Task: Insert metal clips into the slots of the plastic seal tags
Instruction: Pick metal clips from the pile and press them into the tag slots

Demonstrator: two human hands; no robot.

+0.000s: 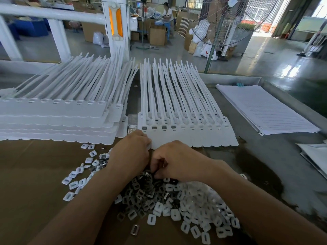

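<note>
A pile of small metal clips (169, 206) lies on brown cardboard in front of me. Beyond it a joined row of white plastic seal tags (191, 137) lies flat, tails pointing away. The three or so leftmost slots (159, 127) hold dark clips. My right hand (177, 161) hovers over the far edge of the pile, fingers curled down and pinching clips. My left hand (131, 152) sits beside it with fingers bent, its fingertips hidden near the tag row's front left corner.
A tall stack of more white tag sheets (58, 121) fills the left side. A stack of lined white sheets (265, 110) lies at the right on the grey table. A standing fan (223, 20) and a seated person (167, 12) are far behind.
</note>
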